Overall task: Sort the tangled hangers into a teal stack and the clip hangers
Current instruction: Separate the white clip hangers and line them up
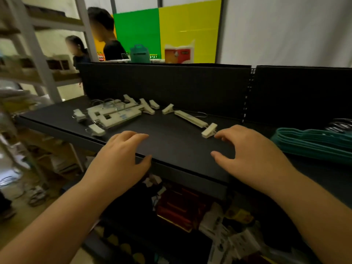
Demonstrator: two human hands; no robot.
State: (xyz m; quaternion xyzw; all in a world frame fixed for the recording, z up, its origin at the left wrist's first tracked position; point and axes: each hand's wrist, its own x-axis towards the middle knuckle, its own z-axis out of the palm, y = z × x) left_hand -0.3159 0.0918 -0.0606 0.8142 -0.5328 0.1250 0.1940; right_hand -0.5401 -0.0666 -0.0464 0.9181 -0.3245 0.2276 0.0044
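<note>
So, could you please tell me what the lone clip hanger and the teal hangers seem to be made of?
Lone clip hanger: cream bar and clips, probably matte plastic; its thin grey hook looks like metal wire. Teal hangers: slim, dull, no shine, perhaps velvet-flocked or matte plastic; too blurred to say.

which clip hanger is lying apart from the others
The lone cream clip hanger by the right hand, lying diagonally mid-shelf. The other clip hangers sit bunched in a pile to the left.
</note>
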